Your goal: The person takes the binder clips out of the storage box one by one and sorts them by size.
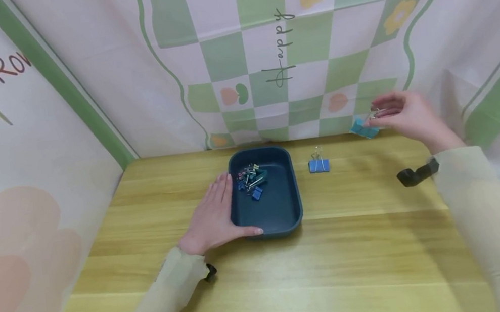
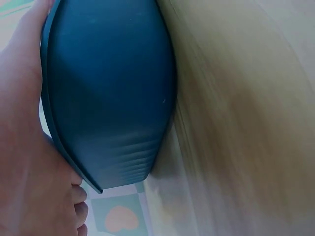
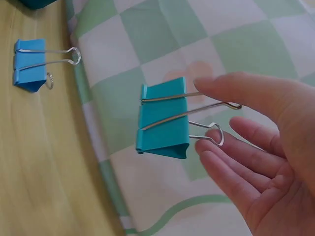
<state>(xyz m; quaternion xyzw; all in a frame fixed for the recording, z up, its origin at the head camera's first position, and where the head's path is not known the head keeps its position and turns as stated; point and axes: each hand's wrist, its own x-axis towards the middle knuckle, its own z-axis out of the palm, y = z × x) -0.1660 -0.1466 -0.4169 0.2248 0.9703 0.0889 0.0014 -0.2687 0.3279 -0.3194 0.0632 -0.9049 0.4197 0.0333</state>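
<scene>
My right hand (image 1: 410, 116) pinches a large teal binder clip (image 3: 165, 118) by its wire handles, thumb on one side and fingertips on the other. The clip hangs in the air near the back edge of the table. My left hand (image 1: 212, 216) lies along the left side of a dark blue tray (image 1: 297, 191), fingers straight and the thumb stretched across its front rim. Inside the tray, toward the back left, is a small heap of binder clips (image 1: 252, 176), with a small blue clip (image 1: 257, 193) at its near side.
A blue binder clip (image 1: 319, 166) stands on the wooden table (image 1: 336, 279) to the right of the tray, handles upward. A checked cloth (image 1: 273, 118) hangs right behind the table's back edge, and another printed cloth (image 1: 30, 199) closes off the left side.
</scene>
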